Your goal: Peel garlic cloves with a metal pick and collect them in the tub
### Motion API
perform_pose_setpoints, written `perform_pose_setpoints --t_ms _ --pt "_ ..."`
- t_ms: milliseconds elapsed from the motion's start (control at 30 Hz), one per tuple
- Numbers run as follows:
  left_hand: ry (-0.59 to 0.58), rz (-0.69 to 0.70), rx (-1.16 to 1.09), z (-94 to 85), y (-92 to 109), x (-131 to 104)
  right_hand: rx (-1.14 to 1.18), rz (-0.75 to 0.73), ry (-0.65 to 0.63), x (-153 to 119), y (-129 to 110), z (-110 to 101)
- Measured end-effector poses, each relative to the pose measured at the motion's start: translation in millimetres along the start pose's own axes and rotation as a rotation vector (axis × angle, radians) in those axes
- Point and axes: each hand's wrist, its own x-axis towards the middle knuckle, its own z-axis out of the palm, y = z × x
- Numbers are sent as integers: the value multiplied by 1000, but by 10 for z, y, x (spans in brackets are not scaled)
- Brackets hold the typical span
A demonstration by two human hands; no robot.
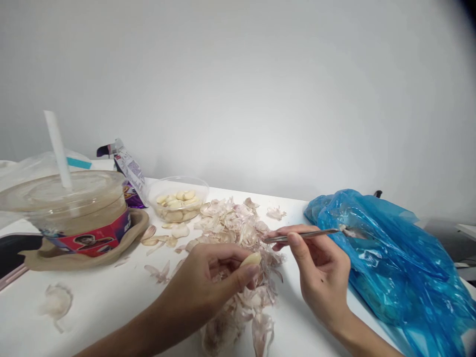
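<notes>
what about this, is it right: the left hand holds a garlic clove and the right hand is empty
Not quite: the right hand isn't empty. The head view shows it holding a slim metal tool. The left hand does hold a garlic clove.

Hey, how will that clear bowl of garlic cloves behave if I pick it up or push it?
The clear bowl may flex if squeezed, since its see-through wall looks thin. The peeled cloves lie loose inside, so they'd probably shift when it tilts. Being wide and low, it seems likelier to slide than tip.
</notes>
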Motion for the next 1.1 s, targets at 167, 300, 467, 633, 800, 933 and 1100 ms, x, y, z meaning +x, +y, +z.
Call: perform_pose_setpoints --t_ms 167,300,467,633,800,933,1100 --pt "-7 -22 -78 -14 3 3 46 -56 -80 -33 -19 23" --pt "7 -42 -121 -20 9 1 70 -57 -92 -37 -43 23" --pt "23 -33 -108 -17 1 0 58 -71 -121 -36 -53 11" --pt "49 -22 -93 -13 -4 9 44 -126 -149 -41 -39 -1" --pt "69 -31 -119 -4 0 -2 12 -200 -185 -36 -8 -17" --pt "62 -12 -123 -8 -12 -2 -6 -198 -171 -37 4 -17" --pt "73 4 -91 -21 -11 17 -1 -172 -158 -36 -14 -2"
